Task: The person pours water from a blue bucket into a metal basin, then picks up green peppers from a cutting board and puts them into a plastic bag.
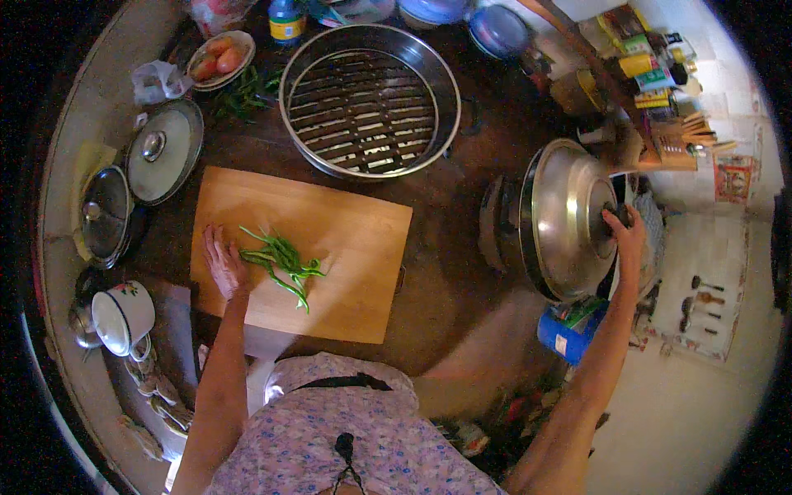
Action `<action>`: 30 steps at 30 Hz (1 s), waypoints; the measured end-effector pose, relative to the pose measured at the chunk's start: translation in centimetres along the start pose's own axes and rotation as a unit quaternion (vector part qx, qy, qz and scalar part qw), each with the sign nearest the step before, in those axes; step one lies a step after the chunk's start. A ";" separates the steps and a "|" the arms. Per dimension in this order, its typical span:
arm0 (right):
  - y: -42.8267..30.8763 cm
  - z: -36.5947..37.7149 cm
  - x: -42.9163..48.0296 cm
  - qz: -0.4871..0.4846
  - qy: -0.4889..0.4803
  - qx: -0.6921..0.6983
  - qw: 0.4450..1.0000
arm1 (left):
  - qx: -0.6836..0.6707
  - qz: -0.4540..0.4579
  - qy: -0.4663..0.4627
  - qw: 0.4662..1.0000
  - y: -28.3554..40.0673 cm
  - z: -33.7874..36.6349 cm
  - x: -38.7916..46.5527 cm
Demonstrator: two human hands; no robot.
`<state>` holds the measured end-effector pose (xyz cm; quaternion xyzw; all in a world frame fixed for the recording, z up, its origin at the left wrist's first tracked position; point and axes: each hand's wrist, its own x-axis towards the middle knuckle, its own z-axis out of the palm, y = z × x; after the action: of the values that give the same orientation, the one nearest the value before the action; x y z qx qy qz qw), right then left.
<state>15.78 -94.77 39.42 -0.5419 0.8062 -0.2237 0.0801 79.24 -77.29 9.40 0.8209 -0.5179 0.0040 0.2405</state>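
My left hand point(224, 263) rests flat on a wooden cutting board point(352, 229), its fingers apart, just left of a small heap of long green peppers point(281, 255). At the right, my right hand point(626, 229) grips the dark knob of a domed metal wok lid point(566, 216). The lid lies over a dark-rimmed pan, most of which is hidden. Behind the board stands a round metal steamer ring point(371, 167) with a slatted base.
Two glass pot lids point(176, 154) point(106, 216) and a white enamel mug point(139, 309) line the left side. A bowl of reddish produce point(224, 60) stands at the back left, beside green leaves point(244, 96). A blue container point(560, 334) is below the wok lid.
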 end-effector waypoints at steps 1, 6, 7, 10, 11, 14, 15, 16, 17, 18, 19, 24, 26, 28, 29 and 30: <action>0.8 -0.3 0.5 -0.009 -0.004 -0.007 1.000 | 0.005 -0.001 0.001 1.000 -0.7 0.9 -0.3; 0.5 0.4 0.3 0.028 -0.019 -0.053 0.998 | -0.009 0.014 -0.001 1.000 0.8 -0.4 0.1; -0.5 0.4 -0.1 0.057 -0.037 -0.025 0.997 | 0.000 0.017 0.004 1.000 0.9 -0.5 0.2; 0.6 0.5 -0.1 0.041 -0.048 0.036 0.997 | 0.034 0.015 -0.007 0.999 -1.9 1.7 -0.6; 1.4 0.3 0.0 0.017 -0.043 0.010 0.999 | 0.046 0.013 -0.017 0.999 -2.9 2.7 -0.9; 3.2 -0.2 -0.3 -0.034 -0.029 -0.050 0.998 | 0.026 0.029 0.021 0.999 -0.5 1.8 -0.5; 2.5 -0.1 -0.7 -0.038 -0.026 -0.054 0.997 | 0.021 0.015 0.012 1.000 0.3 1.2 -0.4; 1.8 0.0 -1.1 -0.043 -0.023 -0.058 0.997 | 0.014 0.002 0.004 1.000 1.0 0.5 -0.2; 1.4 0.1 -1.2 -0.034 -0.037 -0.063 0.997 | 0.008 -0.012 -0.004 1.000 1.1 0.1 -0.1; 0.7 0.2 -0.8 -0.032 -0.053 -0.064 0.996 | 0.083 0.025 -0.018 0.996 -1.6 1.9 -1.0; 0.2 0.1 -0.5 -0.029 -0.068 -0.070 0.995 | 0.085 0.024 -0.019 0.996 -3.5 3.1 -1.5; -3.7 -0.6 -2.1 -0.136 -0.010 -0.381 0.914 | -0.095 0.015 0.009 0.995 -2.9 1.6 -0.7; -4.0 -1.9 -0.6 -0.225 0.067 -0.328 0.915 | -0.117 -0.004 0.002 0.993 -2.2 1.7 -0.4; -10.7 1.4 -0.7 -0.330 0.060 -0.206 0.919 | -0.035 -0.065 -0.053 0.996 -1.7 1.4 -0.8; -14.6 2.5 -2.6 -0.376 0.058 -0.151 0.912 | -0.029 -0.055 -0.054 0.997 -1.7 0.9 -0.7; -21.5 5.0 -5.8 -0.236 -0.029 -0.040 0.971 | -0.021 -0.038 -0.058 0.997 -1.2 0.2 -0.3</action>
<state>37.97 -97.61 43.93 -0.7257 0.6612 -0.1884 0.0268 80.06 -76.74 8.69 0.8336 -0.4995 -0.0632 0.2269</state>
